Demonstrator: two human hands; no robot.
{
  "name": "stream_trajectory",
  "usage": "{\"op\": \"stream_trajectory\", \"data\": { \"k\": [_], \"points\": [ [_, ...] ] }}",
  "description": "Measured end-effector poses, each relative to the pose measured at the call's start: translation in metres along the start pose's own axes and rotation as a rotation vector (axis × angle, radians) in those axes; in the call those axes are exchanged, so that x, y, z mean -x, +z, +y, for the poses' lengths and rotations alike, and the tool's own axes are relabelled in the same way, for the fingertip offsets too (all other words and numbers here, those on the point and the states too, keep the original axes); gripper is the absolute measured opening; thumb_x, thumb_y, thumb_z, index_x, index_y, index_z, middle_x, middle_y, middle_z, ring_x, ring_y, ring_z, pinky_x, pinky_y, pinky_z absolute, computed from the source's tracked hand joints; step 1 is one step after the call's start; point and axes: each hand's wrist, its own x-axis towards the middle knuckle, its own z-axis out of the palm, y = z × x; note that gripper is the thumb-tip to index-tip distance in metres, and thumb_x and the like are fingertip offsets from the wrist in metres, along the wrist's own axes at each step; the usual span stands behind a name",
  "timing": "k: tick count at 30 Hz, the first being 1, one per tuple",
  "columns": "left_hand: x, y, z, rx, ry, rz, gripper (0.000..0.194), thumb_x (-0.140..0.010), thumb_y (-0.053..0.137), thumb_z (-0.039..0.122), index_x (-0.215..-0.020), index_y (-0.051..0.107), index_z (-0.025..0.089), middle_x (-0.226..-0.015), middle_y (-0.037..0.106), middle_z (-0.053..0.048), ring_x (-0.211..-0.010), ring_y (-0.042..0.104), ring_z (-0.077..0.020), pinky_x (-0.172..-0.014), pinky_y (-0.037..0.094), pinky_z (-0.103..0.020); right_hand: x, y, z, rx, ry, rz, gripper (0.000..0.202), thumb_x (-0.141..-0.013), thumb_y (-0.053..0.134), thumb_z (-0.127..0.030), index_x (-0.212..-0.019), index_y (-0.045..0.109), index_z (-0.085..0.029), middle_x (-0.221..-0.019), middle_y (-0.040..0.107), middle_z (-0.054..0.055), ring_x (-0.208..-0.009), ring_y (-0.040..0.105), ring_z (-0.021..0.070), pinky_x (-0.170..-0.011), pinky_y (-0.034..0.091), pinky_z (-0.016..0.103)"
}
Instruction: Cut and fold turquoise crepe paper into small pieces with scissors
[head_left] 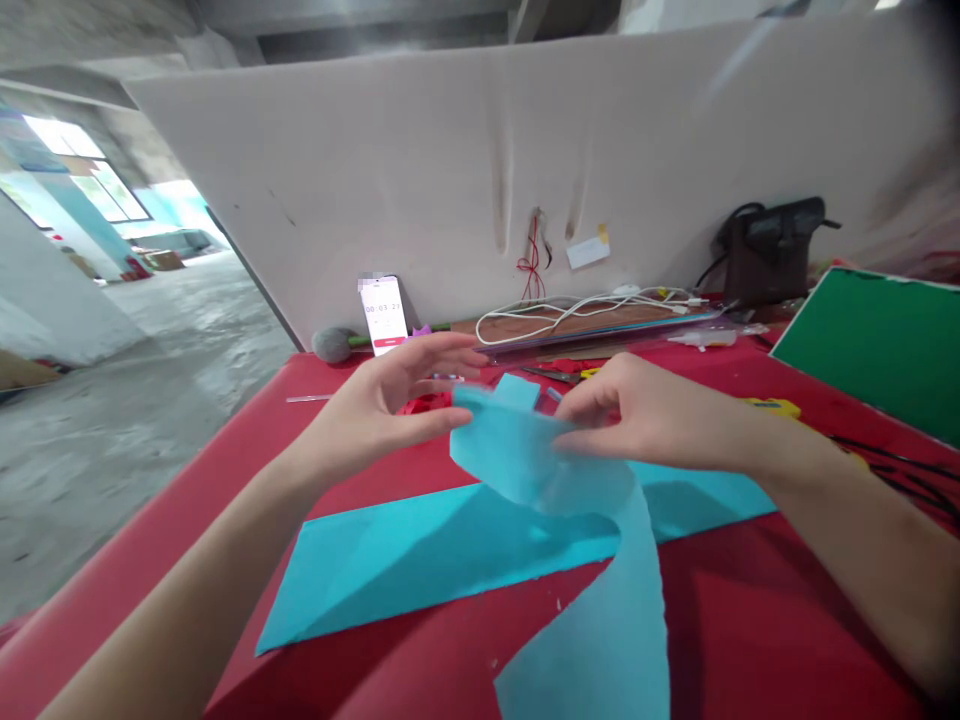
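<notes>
A long blue paper strip hangs and curls toward me, its upper end raised between my hands. My right hand pinches it between thumb and fingers near the curled part. At the strip's left end is my left hand, with fingers spread and the thumb at the paper's edge; it does not close on it. Beneath lies a wider blue paper band, flat across the red table. A small blue piece shows just behind the raised strip. The strip is partly blurred.
A phone showing a timer leans on the pale back panel. White cable, scissors and red scraps lie at the back. A green board, a yellow tool and a dark bag are at right.
</notes>
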Motion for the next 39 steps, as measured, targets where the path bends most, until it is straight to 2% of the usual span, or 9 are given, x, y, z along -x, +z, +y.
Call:
{"op": "stream_trajectory", "data": {
  "k": [2,5,7,12,17,23,27,31,39],
  "points": [
    [0.004,0.007,0.009,-0.146,0.166,0.026,0.047,-0.069,0.067,0.019,-0.113,0.053,0.027,-0.118,0.054,-0.005,-0.112,0.047,-0.0224,-0.093,0.042,-0.034,0.007,0.005,-0.010,0.177,-0.052,0.100,0.021,-0.077,0.049,-0.028,-0.067,0.066,-0.021,-0.058,0.057,-0.001,-0.052,0.047,0.0098,-0.047,0.030,0.025],
    [0.009,0.012,0.022,-0.360,0.343,0.028,0.030,-0.068,0.067,0.016,-0.096,0.062,0.027,-0.115,0.053,-0.004,-0.111,0.046,-0.0227,-0.094,0.041,-0.033,0.015,0.012,-0.022,0.339,-0.079,0.220,0.021,-0.077,0.047,-0.023,-0.065,0.065,-0.021,-0.059,0.059,0.002,-0.055,0.049,0.0124,-0.051,0.031,0.027],
    [0.010,0.014,0.027,-0.468,0.424,0.008,0.021,-0.069,0.066,0.016,-0.088,0.066,0.026,-0.112,0.054,-0.004,-0.108,0.048,-0.0229,-0.093,0.041,-0.034,0.020,0.016,-0.026,0.409,-0.091,0.261,0.020,-0.076,0.048,-0.021,-0.064,0.063,-0.021,-0.060,0.060,0.003,-0.057,0.051,0.0142,-0.052,0.030,0.028],
    [0.009,0.021,0.034,-0.657,0.562,-0.014,0.018,-0.070,0.064,0.017,-0.083,0.067,0.029,-0.105,0.062,-0.001,-0.102,0.053,-0.0219,-0.099,0.034,-0.038,0.027,0.025,-0.031,0.541,-0.148,0.364,0.017,-0.074,0.047,-0.018,-0.063,0.060,-0.021,-0.060,0.059,0.005,-0.056,0.051,0.0154,-0.052,0.028,0.029],
    [0.010,0.028,0.037,-0.790,0.638,-0.016,0.011,-0.074,0.060,0.017,-0.080,0.063,0.027,-0.102,0.063,0.001,-0.101,0.055,-0.0180,-0.100,0.034,-0.041,0.029,0.032,-0.038,0.686,-0.230,0.465,0.013,-0.069,0.050,-0.012,-0.064,0.061,-0.019,-0.057,0.059,0.004,-0.050,0.050,0.0143,-0.048,0.027,0.028],
    [0.010,0.029,0.036,-0.826,0.662,-0.026,0.010,-0.074,0.060,0.014,-0.079,0.062,0.023,-0.103,0.062,0.000,-0.101,0.054,-0.0167,-0.101,0.034,-0.044,0.030,0.032,-0.040,0.749,-0.241,0.458,0.012,-0.068,0.054,-0.010,-0.059,0.059,-0.017,-0.056,0.059,0.001,-0.050,0.051,0.0133,-0.048,0.029,0.027],
    [0.010,0.030,0.036,-0.833,0.696,0.023,0.012,-0.073,0.061,0.012,-0.071,0.061,0.024,-0.099,0.064,0.002,-0.098,0.056,-0.0160,-0.099,0.034,-0.046,0.030,0.033,-0.041,0.729,-0.217,0.482,0.011,-0.064,0.056,-0.008,-0.063,0.061,-0.017,-0.056,0.060,0.001,-0.050,0.051,0.0130,-0.047,0.030,0.026],
    [0.010,0.032,0.037,-0.839,0.732,0.058,0.014,-0.071,0.063,0.011,-0.063,0.060,0.023,-0.094,0.065,0.003,-0.092,0.057,-0.0155,-0.097,0.036,-0.046,0.029,0.035,-0.041,0.674,-0.173,0.488,0.018,-0.065,0.052,-0.006,-0.068,0.063,-0.019,-0.057,0.061,0.001,-0.050,0.051,0.0115,-0.048,0.031,0.025],
    [0.010,0.028,0.034,-0.835,0.681,0.062,0.010,-0.070,0.064,0.015,-0.076,0.061,0.023,-0.095,0.065,0.001,-0.094,0.057,-0.0151,-0.101,0.033,-0.045,0.028,0.033,-0.041,0.675,-0.151,0.495,0.020,-0.069,0.048,-0.007,-0.061,0.062,-0.020,-0.056,0.061,0.002,-0.051,0.051,0.0124,-0.049,0.032,0.026]
  ]
}}
